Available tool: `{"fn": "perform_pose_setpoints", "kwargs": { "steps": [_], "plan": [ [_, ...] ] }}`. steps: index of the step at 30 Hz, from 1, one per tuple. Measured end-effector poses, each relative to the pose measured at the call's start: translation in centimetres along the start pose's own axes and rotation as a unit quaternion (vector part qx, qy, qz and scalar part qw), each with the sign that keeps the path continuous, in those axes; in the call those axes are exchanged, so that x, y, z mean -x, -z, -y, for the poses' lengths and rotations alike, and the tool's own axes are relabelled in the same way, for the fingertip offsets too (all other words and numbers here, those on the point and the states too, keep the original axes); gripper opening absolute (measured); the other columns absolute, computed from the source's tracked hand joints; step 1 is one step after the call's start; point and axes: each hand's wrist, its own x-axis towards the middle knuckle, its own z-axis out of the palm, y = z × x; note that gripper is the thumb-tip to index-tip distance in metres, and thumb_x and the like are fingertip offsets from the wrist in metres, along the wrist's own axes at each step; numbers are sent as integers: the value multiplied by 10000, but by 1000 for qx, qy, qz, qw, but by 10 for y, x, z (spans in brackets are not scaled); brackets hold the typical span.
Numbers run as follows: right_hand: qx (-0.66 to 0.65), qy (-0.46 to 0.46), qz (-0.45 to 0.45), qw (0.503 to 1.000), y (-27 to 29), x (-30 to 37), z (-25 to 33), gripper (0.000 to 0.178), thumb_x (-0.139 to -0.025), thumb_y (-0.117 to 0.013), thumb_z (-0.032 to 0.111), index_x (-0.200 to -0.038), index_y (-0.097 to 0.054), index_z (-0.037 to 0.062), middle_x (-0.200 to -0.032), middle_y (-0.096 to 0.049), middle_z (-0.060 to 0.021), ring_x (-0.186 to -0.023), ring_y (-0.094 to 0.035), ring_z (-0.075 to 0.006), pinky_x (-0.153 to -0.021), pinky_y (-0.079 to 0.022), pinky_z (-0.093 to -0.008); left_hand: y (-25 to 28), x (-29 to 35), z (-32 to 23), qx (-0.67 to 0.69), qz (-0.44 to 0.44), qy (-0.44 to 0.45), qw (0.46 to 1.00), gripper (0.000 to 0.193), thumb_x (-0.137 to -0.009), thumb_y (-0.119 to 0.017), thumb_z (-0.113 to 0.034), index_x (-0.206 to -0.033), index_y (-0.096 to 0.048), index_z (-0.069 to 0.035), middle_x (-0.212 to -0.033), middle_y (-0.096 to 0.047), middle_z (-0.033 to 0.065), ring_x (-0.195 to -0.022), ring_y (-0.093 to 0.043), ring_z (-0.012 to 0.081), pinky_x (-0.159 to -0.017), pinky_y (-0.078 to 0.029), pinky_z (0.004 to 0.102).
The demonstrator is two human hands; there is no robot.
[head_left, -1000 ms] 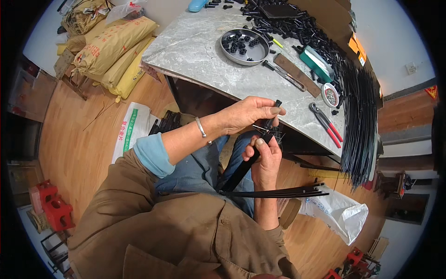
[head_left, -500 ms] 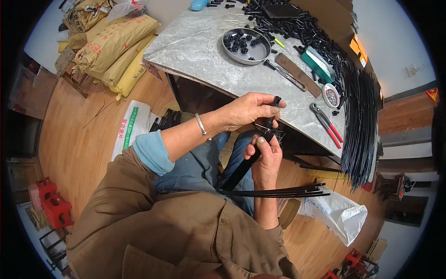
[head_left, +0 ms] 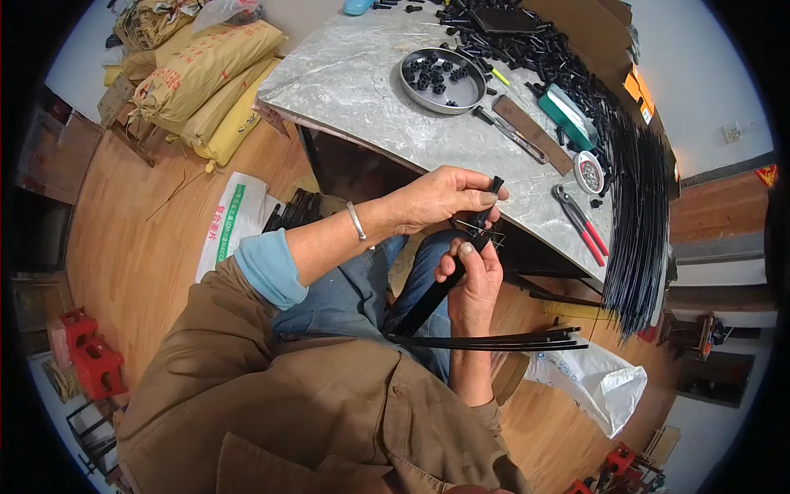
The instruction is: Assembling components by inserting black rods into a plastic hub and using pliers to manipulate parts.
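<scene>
Over my lap I hold a long black rod-like frame (head_left: 429,301) with thin spokes near its top, like an umbrella frame. My left hand (head_left: 444,200) closes thumb and fingers on the black fitting (head_left: 496,184) at its upper end. Just below, my right hand (head_left: 477,280) grips the black shaft, thumb on top, beside the short thin spokes (head_left: 494,238). Several black rods (head_left: 510,338) stick out to the right from the lower end, crossing above my right forearm. Fine details between my fingers are hidden.
On the grey table (head_left: 346,99) are a round metal dish (head_left: 426,103) of black parts, a brown bar (head_left: 527,128), a green box (head_left: 568,118), a small white cup (head_left: 588,173), red-handled pincers (head_left: 584,226) and a bundle of black rods (head_left: 638,230). Sacks (head_left: 206,78) are stacked at far left.
Both hands keep their grip and have hardly moved. The view has shifted slightly, so the table items appear a little farther right.
</scene>
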Motion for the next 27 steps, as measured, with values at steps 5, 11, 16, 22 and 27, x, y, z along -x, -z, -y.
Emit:
{"fn": "perform_pose_setpoints", "kwargs": {
  "steps": [5, 11, 16, 22, 27],
  "plan": [
    [10, 2, -10, 1000, 2, 0, -1, 120, -883, -561, 85, -957, -540, -6, -744, -548, -49, -565, -520, -121, -482, -443, -250, 0, 0, 4, -22, -43, -14, 999, 324, -905, -609, -176, -1151, -566, 30, -928, -630, 50, -849, -602, 109, -778, -507, 232],
    [-24, -17, 28, 999, 8, -3, 1, 142, -876, -583, 103, -975, -550, 7, -805, -562, -57, -593, -516, -125, -505, -433, -270, -3, 0, 4, -18, -47, 2, 999, 296, -909, -604, -205, -1107, -590, 14, -919, -639, 53, -833, -608, 108, -787, -508, 249],
    [-41, -22, 69, 997, 10, -4, -2, 172, -872, -597, 106, -1012, -552, 16, -839, -575, -66, -616, -522, -134, -521, -442, -280, -5, 3, 7, 69, -57, 6, 996, 311, -919, -587, -239, -1107, -594, 10, -925, -645, 68, -824, -610, 120, -795, -511, 268],
    [-53, -23, 45, 997, 17, -7, -1, 167, -877, -597, 89, -1027, -556, 29, -841, -583, -57, -627, -529, -139, -530, -451, -287, -15, 10, 0, 43, -94, 10, 995, 359, -905, -606, -254, -1130, -563, 22, -915, -638, 85, -790, -621, 134, -731, -527, 282],
    [-57, -12, 47, 997, 19, -7, -5, 168, -880, -600, 94, -1026, -562, 19, -819, -583, -62, -628, -547, -142, -530, -477, -284, -25, 28, 0, -83, -85, 57, 991, 359, -841, -664, -114, -1125, -531, 59, -855, -625, 89, -534, -595, 136, -450, -513, 266]
  ]
}}
